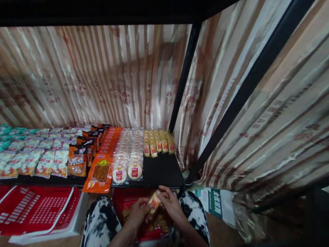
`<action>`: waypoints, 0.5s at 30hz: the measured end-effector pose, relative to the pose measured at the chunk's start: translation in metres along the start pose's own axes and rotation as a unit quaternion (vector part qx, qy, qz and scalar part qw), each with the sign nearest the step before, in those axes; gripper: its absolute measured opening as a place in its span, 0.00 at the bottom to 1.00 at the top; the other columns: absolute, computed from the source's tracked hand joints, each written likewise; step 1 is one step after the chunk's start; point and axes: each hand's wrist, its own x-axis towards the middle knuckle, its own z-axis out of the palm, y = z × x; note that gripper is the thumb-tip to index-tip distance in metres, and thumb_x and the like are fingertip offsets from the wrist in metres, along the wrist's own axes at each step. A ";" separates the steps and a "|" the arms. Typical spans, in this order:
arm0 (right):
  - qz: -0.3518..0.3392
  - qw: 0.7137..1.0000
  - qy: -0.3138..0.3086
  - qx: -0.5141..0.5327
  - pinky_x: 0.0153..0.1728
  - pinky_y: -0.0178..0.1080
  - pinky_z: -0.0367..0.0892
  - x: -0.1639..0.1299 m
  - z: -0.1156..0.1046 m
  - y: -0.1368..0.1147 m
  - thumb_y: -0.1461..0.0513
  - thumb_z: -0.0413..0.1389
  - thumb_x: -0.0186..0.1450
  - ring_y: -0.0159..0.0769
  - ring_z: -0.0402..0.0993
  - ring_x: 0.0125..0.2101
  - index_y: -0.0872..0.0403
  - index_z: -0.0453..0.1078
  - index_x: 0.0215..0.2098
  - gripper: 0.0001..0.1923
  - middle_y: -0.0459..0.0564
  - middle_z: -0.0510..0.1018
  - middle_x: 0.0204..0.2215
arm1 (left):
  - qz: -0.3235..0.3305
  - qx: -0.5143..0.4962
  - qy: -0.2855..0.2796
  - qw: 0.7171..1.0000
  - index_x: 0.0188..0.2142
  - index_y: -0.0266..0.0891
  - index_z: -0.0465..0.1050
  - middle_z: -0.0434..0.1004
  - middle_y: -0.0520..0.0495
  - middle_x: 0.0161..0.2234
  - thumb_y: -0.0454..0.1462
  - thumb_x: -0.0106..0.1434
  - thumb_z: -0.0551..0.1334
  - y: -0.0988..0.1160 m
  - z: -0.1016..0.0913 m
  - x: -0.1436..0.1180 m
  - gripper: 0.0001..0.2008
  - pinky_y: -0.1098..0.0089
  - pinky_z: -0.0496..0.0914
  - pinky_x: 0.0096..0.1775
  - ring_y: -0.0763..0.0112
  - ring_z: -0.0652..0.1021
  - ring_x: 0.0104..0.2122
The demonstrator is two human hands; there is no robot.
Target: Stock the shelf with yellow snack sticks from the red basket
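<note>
Shelf (165,173) edge runs just above both hands, with a bare black patch at its right end in front of yellow packets (157,142). Left hand (139,213) and right hand (170,203) together pinch a small glossy orange snack (154,201), low between the knees, over a red basket (133,202) holding more packets. Round wrapped cakes (128,158) lie in rows beside a long orange pack (103,165). Striped curtain (84,82) closes the back.

We saw a dim, warm scene: the striped curtain (89,77) caught soft sheen, the upper shelf (103,4) sat in black shadow, straight posts bowed toward the edges, and everything looked slightly soft and blurred.
</note>
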 end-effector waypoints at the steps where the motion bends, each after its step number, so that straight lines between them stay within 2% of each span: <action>1: -0.009 1.000 0.007 0.013 0.19 0.31 0.60 0.003 0.000 -0.003 0.45 0.59 0.48 0.29 0.67 0.19 0.55 0.63 0.42 0.31 0.44 0.74 0.22 | 0.012 0.001 0.005 1.000 0.33 0.37 0.64 0.70 0.56 0.17 0.44 0.48 0.64 0.004 0.003 0.001 0.17 0.78 0.57 0.19 0.79 0.69 0.16; 5: -0.001 0.999 0.028 0.025 0.21 0.32 0.61 0.015 -0.003 -0.009 0.46 0.60 0.47 0.31 0.69 0.21 0.56 0.64 0.41 0.30 0.44 0.73 0.22 | 0.019 -0.006 0.031 0.999 0.33 0.37 0.64 0.71 0.56 0.19 0.40 0.51 0.62 0.017 0.016 0.009 0.13 0.78 0.61 0.21 0.79 0.70 0.17; 10: -0.007 0.998 0.040 0.045 0.25 0.34 0.65 0.031 -0.009 -0.006 0.49 0.60 0.48 0.32 0.71 0.24 0.54 0.64 0.41 0.27 0.45 0.75 0.24 | 0.014 -0.009 0.054 0.998 0.32 0.37 0.65 0.70 0.56 0.21 0.38 0.50 0.63 0.023 0.030 0.025 0.11 0.77 0.63 0.22 0.79 0.71 0.18; 15: -0.027 0.996 0.073 0.053 0.29 0.36 0.68 0.042 -0.012 -0.008 0.52 0.60 0.50 0.35 0.74 0.27 0.54 0.61 0.46 0.28 0.46 0.77 0.27 | 0.042 -0.027 0.076 0.996 0.31 0.37 0.65 0.70 0.55 0.22 0.36 0.51 0.62 0.032 0.045 0.044 0.09 0.76 0.66 0.23 0.78 0.72 0.18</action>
